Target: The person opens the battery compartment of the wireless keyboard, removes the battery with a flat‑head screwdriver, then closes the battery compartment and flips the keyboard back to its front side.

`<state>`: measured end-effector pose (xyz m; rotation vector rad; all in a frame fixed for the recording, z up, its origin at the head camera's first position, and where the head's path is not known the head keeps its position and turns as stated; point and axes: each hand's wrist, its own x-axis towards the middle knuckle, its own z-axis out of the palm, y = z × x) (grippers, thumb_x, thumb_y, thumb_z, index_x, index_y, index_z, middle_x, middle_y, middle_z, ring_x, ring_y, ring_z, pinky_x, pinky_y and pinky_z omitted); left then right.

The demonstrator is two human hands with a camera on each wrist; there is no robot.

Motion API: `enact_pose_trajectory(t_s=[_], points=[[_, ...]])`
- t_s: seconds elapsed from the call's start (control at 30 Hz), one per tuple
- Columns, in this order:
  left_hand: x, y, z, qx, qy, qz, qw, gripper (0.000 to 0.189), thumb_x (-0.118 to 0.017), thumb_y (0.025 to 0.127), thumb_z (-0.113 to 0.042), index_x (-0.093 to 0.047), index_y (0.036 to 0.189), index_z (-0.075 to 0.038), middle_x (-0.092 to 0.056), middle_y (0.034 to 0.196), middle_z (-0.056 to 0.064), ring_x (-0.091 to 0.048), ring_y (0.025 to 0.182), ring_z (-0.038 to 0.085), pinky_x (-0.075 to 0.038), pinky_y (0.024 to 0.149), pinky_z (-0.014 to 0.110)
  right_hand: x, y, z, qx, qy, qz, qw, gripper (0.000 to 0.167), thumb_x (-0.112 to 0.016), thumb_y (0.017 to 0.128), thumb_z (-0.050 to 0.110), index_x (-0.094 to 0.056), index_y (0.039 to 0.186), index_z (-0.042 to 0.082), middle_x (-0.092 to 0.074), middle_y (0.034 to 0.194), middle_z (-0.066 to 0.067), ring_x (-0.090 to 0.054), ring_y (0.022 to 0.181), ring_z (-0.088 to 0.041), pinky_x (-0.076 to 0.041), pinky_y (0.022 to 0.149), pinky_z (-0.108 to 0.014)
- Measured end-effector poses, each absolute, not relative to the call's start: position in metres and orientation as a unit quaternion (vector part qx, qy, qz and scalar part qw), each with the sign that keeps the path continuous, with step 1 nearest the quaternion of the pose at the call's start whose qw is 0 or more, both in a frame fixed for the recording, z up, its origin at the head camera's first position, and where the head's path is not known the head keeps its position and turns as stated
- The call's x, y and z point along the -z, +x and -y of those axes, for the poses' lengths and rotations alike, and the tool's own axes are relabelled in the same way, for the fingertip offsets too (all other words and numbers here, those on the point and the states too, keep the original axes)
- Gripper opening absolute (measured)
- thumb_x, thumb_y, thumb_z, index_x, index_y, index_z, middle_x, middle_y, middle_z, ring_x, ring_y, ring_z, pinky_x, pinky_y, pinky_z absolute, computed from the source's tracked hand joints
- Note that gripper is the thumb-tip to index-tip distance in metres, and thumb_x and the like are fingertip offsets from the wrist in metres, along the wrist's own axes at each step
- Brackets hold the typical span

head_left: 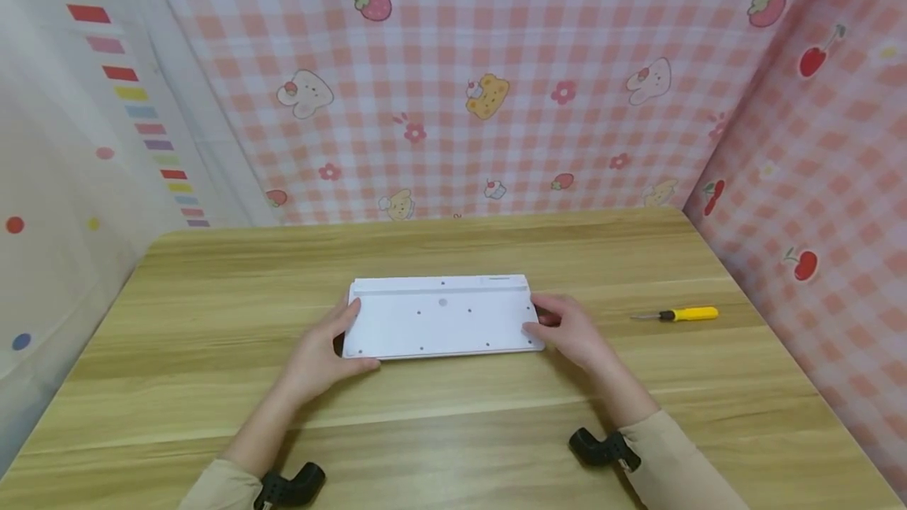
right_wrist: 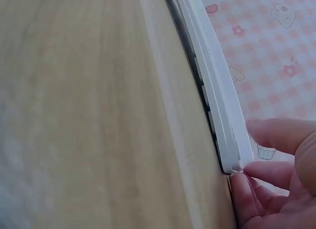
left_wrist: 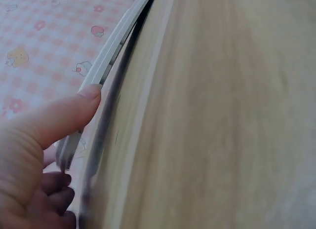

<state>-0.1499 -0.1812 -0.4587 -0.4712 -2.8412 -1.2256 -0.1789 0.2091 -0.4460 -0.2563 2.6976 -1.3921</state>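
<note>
A white keyboard (head_left: 442, 325) lies face down in the middle of the head view, its flat back dotted with several small screws. At its left end, my left hand (head_left: 322, 352) grips the corner, the thumb (left_wrist: 81, 108) along the near edge. My right hand (head_left: 570, 329) holds the opposite end between thumb and fingers. Both wrist views show the keyboard edge-on, and keys (right_wrist: 207, 98) face the table in the right wrist view. A dark gap or shadow runs beneath the edge in the left wrist view.
A screwdriver (head_left: 690, 314) with a yellow handle lies on the wooden table (head_left: 453, 439), right of the right hand. Behind the table hangs a pink checked cloth (head_left: 453, 156), with another patterned cloth (head_left: 815, 203) along the right side. Each sleeve carries a black wrist mount (head_left: 602, 447).
</note>
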Motion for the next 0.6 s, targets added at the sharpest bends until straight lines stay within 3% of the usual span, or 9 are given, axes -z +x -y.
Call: enact_pose_trajectory(t_s=[0.23,0.6], points=[[0.4621,-0.1506,0.1821,0.326,-0.151,0.933,0.002,0.100,-0.090,0.071,-0.038,-0.040,0.147,0.004,-0.030,0.154,0.027,-0.027,0.142,0.046,-0.026,0.111,0.061,0.4502,-0.1771,-0.2092,0.437,-0.101,-0.893,0.041,0.059,-0.077,0.085,0.006,-0.053,0.136,-0.009,-0.050,0.130,-0.029,-0.058,0.104,-0.034,-0.050,0.088,-0.042],[0.4600,-0.1517,0.1835,0.309,-0.150,0.939,-0.006,0.099,-0.089,0.070,-0.043,-0.044,0.145,0.002,-0.033,0.153,0.027,-0.028,0.142,0.045,-0.027,0.110,0.061,0.4493,-0.1737,-0.2119,0.440,-0.087,-0.893,0.045,0.059,-0.076,0.087,0.007,-0.051,0.138,-0.008,-0.050,0.130,-0.027,-0.055,0.103,-0.031,-0.050,0.086,-0.038]])
